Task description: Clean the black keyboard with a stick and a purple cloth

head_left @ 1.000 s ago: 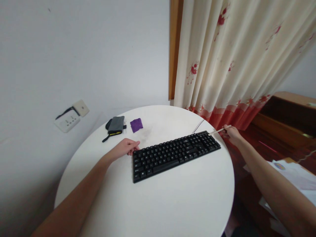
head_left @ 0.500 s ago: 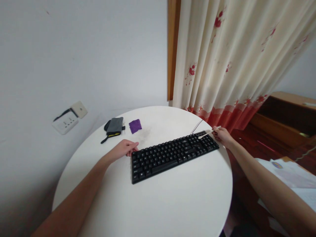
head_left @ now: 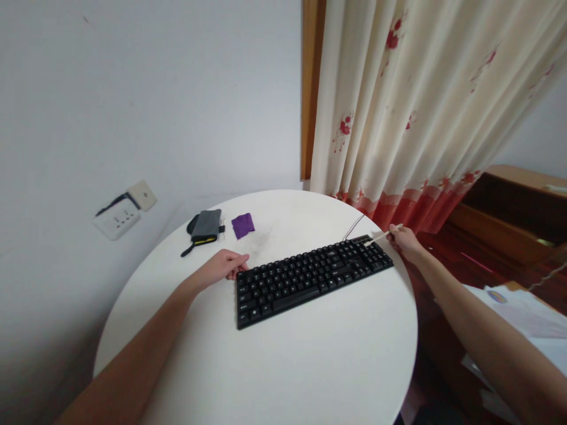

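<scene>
A black keyboard (head_left: 305, 282) lies at a slant on the round white table. My left hand (head_left: 228, 264) is closed at its upper left corner, thumb out and fingers curled against the edge. At the other end, my right hand (head_left: 402, 241) pinches a slim whitish brush (head_left: 380, 238). The brush's tip rests on or just above the top of the number pad; contact is too small to make out. Beyond my left hand lie a purple cloth (head_left: 243, 225) and a grey pouch (head_left: 207, 225) with a black strap and yellow inside edge.
The white table (head_left: 283, 366) stands against the wall. A cable (head_left: 354, 226) runs off its back edge from the keyboard. A wall socket (head_left: 117, 219) is on the left. Behind hangs a flowered curtain (head_left: 376, 106); papers (head_left: 518, 310) lie at the right.
My right hand has moved slightly to the right, drawing the brush tip a little way along the top of the number pad. My left hand and the keyboard stay put.
</scene>
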`<state>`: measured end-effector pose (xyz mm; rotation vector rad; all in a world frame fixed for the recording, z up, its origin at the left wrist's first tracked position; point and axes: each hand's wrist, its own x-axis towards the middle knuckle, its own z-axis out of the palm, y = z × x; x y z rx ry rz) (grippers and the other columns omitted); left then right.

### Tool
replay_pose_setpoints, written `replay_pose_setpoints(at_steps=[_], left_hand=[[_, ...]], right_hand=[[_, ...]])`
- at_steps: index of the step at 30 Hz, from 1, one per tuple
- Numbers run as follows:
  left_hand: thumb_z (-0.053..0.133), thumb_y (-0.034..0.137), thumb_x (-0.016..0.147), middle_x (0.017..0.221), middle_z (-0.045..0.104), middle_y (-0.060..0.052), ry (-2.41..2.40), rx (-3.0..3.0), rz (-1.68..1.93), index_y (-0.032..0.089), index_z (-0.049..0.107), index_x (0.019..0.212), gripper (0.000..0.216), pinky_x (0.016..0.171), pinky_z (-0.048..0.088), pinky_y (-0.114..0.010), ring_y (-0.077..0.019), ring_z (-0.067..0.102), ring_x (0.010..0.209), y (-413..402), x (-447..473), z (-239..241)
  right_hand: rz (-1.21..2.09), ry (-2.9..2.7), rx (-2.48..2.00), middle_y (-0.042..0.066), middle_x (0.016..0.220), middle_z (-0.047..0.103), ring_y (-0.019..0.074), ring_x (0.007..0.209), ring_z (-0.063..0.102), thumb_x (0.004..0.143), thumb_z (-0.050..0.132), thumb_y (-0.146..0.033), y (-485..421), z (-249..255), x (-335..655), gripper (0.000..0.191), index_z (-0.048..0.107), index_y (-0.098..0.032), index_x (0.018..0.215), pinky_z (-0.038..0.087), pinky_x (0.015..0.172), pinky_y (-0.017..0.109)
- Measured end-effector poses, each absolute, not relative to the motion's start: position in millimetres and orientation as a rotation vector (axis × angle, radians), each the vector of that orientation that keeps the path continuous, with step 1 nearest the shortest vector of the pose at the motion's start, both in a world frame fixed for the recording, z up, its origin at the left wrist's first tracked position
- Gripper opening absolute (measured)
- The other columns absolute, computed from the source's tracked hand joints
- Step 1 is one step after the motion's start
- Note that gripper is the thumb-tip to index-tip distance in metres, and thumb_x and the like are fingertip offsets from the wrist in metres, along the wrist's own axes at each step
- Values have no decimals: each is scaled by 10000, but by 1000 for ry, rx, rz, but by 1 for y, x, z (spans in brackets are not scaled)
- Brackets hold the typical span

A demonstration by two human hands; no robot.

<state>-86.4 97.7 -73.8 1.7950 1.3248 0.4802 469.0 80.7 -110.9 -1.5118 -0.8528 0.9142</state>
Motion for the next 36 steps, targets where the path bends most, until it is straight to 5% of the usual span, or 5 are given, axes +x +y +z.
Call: replay_pose_setpoints(at_steps=[36], left_hand=[[566,629,798,505,596,-50,1317,1801,495,104,726,694,558,501,395,-230,-125,505,475,94,-83,-69]], right_hand=[[900,-844,-1527,-28,518,461,28,369,320,869,632,-327,65,-89,419,312,520,-140,647,217,316,155]])
